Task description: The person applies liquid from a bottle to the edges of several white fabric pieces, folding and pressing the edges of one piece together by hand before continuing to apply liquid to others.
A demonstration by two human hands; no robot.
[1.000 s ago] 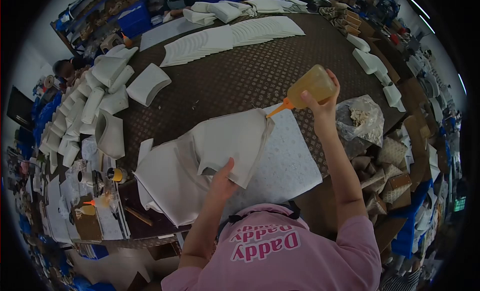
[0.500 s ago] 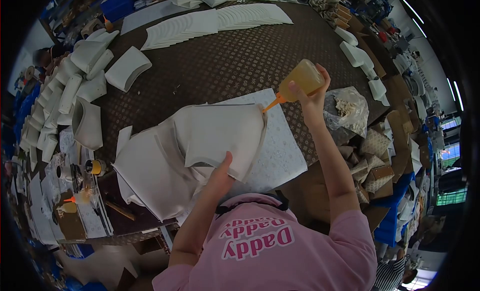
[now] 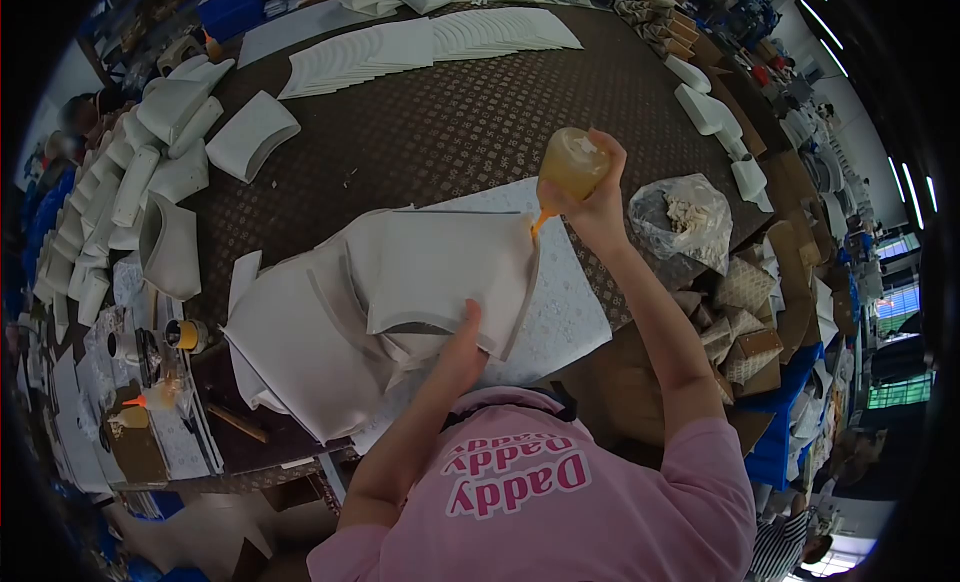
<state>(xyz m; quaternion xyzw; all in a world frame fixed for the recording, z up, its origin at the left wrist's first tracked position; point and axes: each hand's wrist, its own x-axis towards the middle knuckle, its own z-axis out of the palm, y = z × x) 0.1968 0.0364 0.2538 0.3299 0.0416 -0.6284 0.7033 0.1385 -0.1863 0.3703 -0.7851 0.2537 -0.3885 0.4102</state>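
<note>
My right hand (image 3: 597, 204) is wrapped round a translucent bottle (image 3: 574, 167) of yellowish liquid, tipped down with its orange nozzle touching or just above the right edge of a white curved panel (image 3: 450, 262). The thumb of my left hand (image 3: 468, 347) lies on the panel's lower edge near its right corner; the other fingers are hidden beneath. That panel rests on a larger white soft piece (image 3: 300, 332), which spreads to the left. Under them, a pale patterned sheet (image 3: 570, 302) shows on the right.
White curved pieces (image 3: 170, 112) are piled at the left, with a fan of white sheets (image 3: 360, 57) at the back. A clear plastic bag (image 3: 700, 222) lies to the right. Jars (image 3: 185, 334) and a second orange-tipped bottle (image 3: 130, 417) are at the lower left.
The bottle has swung more upright and moved left, its nozzle slightly lower along the panel's right edge. My left hand has shifted a little to the right along the lower edge.
</note>
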